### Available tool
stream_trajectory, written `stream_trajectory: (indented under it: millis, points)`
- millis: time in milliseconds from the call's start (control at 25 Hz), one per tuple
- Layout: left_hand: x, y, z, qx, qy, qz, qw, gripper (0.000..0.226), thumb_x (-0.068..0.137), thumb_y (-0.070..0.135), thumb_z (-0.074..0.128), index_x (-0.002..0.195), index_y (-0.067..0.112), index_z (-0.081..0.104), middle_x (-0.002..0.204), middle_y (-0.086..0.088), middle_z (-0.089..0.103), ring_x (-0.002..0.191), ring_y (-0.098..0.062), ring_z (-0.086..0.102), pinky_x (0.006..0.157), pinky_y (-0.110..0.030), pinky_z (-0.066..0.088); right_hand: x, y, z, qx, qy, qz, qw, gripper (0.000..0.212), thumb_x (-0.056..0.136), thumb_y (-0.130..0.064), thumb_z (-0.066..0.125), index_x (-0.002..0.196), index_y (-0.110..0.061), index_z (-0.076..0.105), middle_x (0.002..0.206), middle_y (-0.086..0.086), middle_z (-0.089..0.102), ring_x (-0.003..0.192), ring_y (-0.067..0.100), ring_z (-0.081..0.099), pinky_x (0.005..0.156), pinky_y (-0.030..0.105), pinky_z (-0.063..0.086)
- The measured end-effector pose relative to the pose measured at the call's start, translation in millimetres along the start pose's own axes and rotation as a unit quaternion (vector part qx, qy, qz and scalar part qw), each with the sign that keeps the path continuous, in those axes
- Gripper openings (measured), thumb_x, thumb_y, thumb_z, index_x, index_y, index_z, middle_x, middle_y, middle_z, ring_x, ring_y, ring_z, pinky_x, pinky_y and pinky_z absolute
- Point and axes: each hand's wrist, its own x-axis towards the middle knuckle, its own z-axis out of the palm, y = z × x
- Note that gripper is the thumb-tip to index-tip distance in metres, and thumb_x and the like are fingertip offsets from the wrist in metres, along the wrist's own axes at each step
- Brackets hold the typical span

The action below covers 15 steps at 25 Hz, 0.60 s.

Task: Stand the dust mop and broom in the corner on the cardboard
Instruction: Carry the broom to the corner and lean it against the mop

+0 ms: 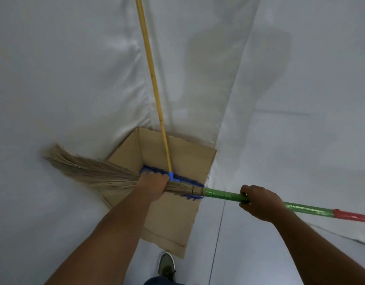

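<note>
White sheeting (64,79) drapes the corner behind flattened brown cardboard (173,219), where the blue dust mop (178,178) stands. Your left hand (153,186) clasps the straw broom (107,175) bristles; your right hand (259,202) wraps its green handle, held level.

Bare left hand (154,187) and right hand (259,203), forearms left unsleeved, olive lace-up shoe (166,266) worn, dark trouser edge seen below
</note>
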Motion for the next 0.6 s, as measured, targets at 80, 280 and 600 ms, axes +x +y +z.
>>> stream_trajectory:
  millis: [80, 280, 600]
  points:
    - [39, 2, -4, 0.004, -0.008, 0.028, 1.000, 0.041, 0.088, 0.034, 0.056, 0.122, 0.016, 0.043, 0.123, -0.011, 0.057, 0.114, -0.032, 0.053, 0.093, -0.046, 0.043, 15, 8, 3, 0.004, 0.003, 0.019, 1.000, 0.012, 0.088, -0.041, 0.054, 0.094, -0.031, 0.050, 0.086, -0.006, 0.056, 0.072, 0.016, 0.056, 0.067, 0.035, 0.049]
    - [121, 35, -13, -0.011, -0.064, 0.087, 0.994, 0.036, 0.083, 0.024, 0.063, 0.113, 0.015, 0.045, 0.114, -0.011, 0.062, 0.104, -0.032, 0.060, 0.083, -0.044, 0.045, 40, 61, 21, -0.033, 0.016, 0.082, 0.996, 0.007, 0.092, -0.032, 0.051, 0.097, -0.027, 0.052, 0.085, -0.005, 0.056, 0.064, 0.018, 0.049, 0.061, 0.034, 0.040]
    - [219, 83, 24, 0.007, -0.083, 0.099, 0.992, 0.035, 0.083, 0.021, 0.053, 0.118, 0.024, 0.052, 0.121, -0.007, 0.061, 0.114, -0.031, 0.055, 0.095, -0.043, 0.041, 115, 140, 65, -0.056, -0.048, 0.116, 0.991, 0.014, 0.088, -0.022, 0.053, 0.100, -0.028, 0.056, 0.096, -0.002, 0.057, 0.087, 0.023, 0.057, 0.068, 0.037, 0.043]
